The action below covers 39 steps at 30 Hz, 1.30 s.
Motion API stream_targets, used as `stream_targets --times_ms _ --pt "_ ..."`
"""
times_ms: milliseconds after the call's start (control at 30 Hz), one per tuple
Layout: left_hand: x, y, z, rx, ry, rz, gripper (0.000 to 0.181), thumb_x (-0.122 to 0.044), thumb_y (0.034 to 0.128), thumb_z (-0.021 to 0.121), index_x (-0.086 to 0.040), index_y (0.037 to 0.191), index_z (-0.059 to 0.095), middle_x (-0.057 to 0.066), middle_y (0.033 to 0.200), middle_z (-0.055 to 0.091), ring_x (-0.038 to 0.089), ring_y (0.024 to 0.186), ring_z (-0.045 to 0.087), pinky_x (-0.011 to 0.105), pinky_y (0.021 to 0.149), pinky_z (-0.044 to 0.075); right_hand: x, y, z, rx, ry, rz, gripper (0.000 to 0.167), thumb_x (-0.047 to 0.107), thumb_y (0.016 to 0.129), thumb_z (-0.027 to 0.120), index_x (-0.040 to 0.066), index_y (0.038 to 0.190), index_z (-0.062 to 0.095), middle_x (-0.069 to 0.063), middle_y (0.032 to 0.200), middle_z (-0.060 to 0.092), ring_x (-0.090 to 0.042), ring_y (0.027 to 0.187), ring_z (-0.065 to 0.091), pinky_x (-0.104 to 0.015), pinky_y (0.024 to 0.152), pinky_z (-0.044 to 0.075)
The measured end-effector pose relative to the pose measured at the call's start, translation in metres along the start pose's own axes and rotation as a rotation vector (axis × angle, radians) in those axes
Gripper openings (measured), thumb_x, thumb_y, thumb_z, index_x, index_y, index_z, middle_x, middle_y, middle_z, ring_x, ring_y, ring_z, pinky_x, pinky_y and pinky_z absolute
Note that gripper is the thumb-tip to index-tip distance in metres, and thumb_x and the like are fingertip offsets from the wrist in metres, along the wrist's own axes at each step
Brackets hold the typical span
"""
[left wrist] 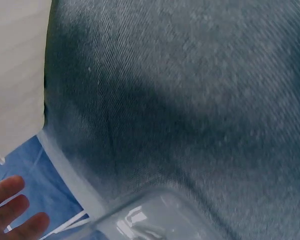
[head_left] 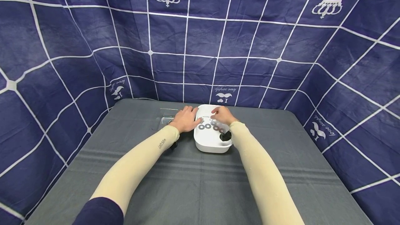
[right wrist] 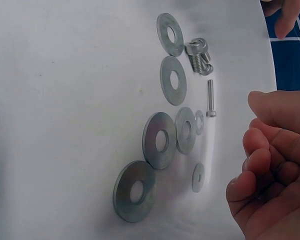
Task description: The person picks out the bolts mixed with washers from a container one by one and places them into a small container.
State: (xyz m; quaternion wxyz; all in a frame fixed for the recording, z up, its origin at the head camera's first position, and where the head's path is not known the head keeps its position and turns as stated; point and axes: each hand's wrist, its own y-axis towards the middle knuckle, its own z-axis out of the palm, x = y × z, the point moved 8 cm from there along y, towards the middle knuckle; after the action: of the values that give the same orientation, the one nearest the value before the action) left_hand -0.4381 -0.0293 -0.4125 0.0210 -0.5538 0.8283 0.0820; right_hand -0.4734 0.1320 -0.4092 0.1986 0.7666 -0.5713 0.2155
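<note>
Head view. Desk (head_left: 200, 183), grey cloth cover, backed and flanked by a blue curtain (head_left: 256, 41) with white grid lines. Clear plastic case (head_left: 165, 121), left of the tray, partly behind the left hand (head_left: 186, 118). Dark object (head_left: 225, 136) below the right wrist, identity unclear, masking part of the tray. Right hand (head_left: 223, 114) and its cream sleeve (head_left: 262, 169) cover the tray's right side. Lettering: "love simple", upside down, with crown and moustache prints, on the curtain; "Let's Slim", seemingly, on the left sleeve (head_left: 150, 152). White tray (head_left: 212, 148), rounded corners, mid-desk between the hands. Left grip: fingers extended, hand at the tray's left rim, thumb reaching inside. Right grip: fingers bent, over the tray.

Left wrist view. Clear case at the bottom edge, glossy; tray's outer side at upper left; left fingertips at lower left, apart from one another. Contents of the case too indistinct to name.

Right wrist view. Washers (right wrist: 159, 120), flat, grey metal: five large, two small, lying on the tray floor. Screws (right wrist: 196, 56), silver, bunched beside the upper washers; single thin screw (right wrist: 211, 97) apart. Right grip: fingers curled toward the palm, just beside the small washers, nothing seen between them.
</note>
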Motion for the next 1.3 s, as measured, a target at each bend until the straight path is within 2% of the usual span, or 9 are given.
stream_targets --times_ms 200,400,767,1067,1200,1300 --pt "0.002 0.001 0.008 0.011 -0.018 -0.022 0.066 -0.05 0.1011 0.046 -0.011 0.153 0.041 0.017 0.142 0.051 0.033 0.136 0.045 0.053 0.109 0.041 0.004 0.002 0.004 -0.009 -0.005 0.006 0.034 0.014 0.088 0.071 -0.001 0.119 0.072 -0.016 0.1 0.069 -0.025 0.09 0.061 -0.037 0.086 0.049" --pt "0.002 0.001 0.01 0.019 -0.014 -0.037 0.067 -0.05 0.101 0.047 -0.009 0.154 0.038 0.018 0.143 0.051 0.034 0.136 0.045 0.054 0.109 0.041 0.002 0.003 0.006 -0.027 -0.024 0.003 0.033 0.015 0.087 0.071 -0.001 0.117 0.072 -0.014 0.096 0.069 -0.024 0.087 0.061 -0.036 0.087 0.048" --pt "-0.006 -0.003 0.008 0.009 0.019 -0.034 0.068 -0.049 0.1023 0.045 -0.006 0.155 0.036 0.019 0.142 0.051 0.034 0.136 0.044 0.052 0.107 0.043 -0.007 0.008 0.011 -0.051 -0.031 0.015 0.031 0.015 0.087 0.069 0.0 0.114 0.074 -0.013 0.092 0.069 -0.024 0.086 0.061 -0.037 0.087 0.049" --pt "-0.006 -0.001 0.009 -0.012 0.037 -0.033 0.067 -0.049 0.1014 0.044 -0.007 0.153 0.037 0.018 0.14 0.052 0.033 0.134 0.045 0.052 0.105 0.044 -0.017 0.011 0.018 -0.088 0.045 0.097 0.027 0.011 0.088 0.067 0.002 0.112 0.074 -0.006 0.082 0.061 -0.018 0.077 0.056 -0.029 0.074 0.047" --pt "-0.006 0.0 0.011 -0.009 0.042 -0.037 0.067 -0.049 0.1015 0.044 -0.007 0.154 0.037 0.017 0.14 0.052 0.032 0.134 0.044 0.052 0.105 0.044 -0.021 0.011 0.021 -0.118 0.094 0.132 0.026 0.012 0.088 0.066 0.003 0.111 0.075 -0.007 0.084 0.064 -0.018 0.076 0.057 -0.028 0.071 0.046" --pt "-0.004 -0.001 0.012 0.0 0.05 -0.042 0.069 -0.05 0.1012 0.043 -0.007 0.155 0.036 0.017 0.142 0.051 0.032 0.135 0.043 0.052 0.106 0.043 -0.023 0.012 0.024 -0.116 0.137 0.163 0.025 0.013 0.089 0.066 0.003 0.11 0.074 -0.01 0.092 0.069 -0.019 0.079 0.059 -0.028 0.071 0.047"
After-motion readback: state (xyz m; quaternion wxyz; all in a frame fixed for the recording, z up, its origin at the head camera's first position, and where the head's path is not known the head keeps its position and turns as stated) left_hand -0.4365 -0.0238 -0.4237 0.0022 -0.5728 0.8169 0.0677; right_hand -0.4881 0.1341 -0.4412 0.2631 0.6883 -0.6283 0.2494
